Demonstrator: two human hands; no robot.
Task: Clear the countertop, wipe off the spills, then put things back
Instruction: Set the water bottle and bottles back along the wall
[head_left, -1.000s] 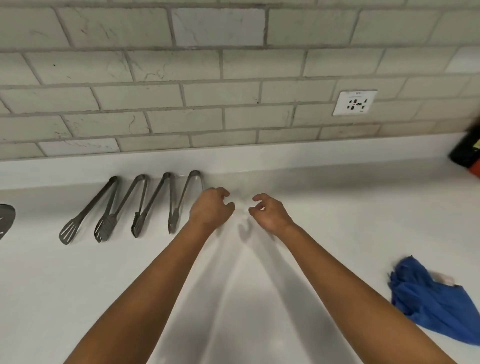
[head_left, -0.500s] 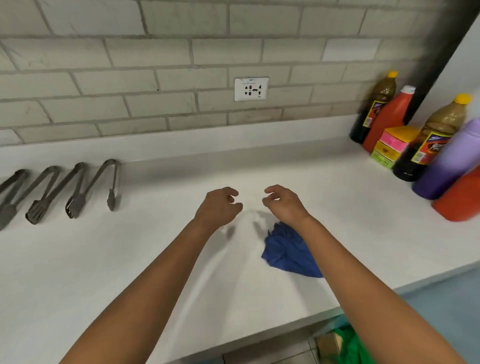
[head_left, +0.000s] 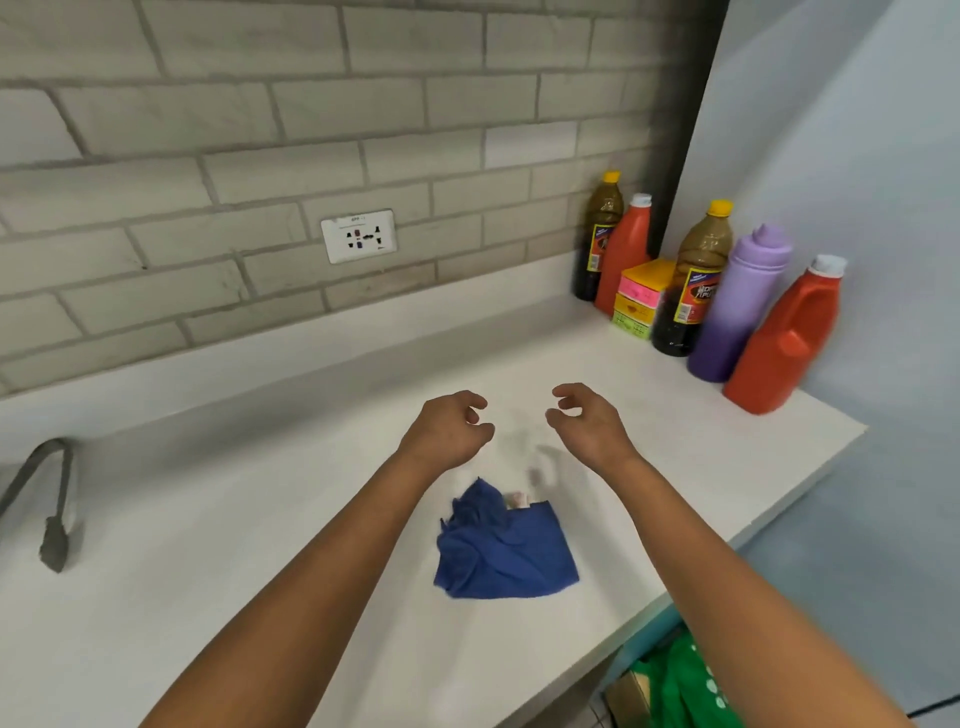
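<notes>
Head view, down onto countertop (head_left: 260, 519)

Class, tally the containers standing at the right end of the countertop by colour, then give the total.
Brown bottles with yellow caps: 2
Red jugs with white caps: 2
Purple bottle: 1
Yellow and pink box: 1
Total: 6

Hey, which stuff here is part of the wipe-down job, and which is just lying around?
Job: blue cloth; countertop; tongs; bottles; coloured boxes; both empty hands.

Lying about: wall socket; green bag below.
</notes>
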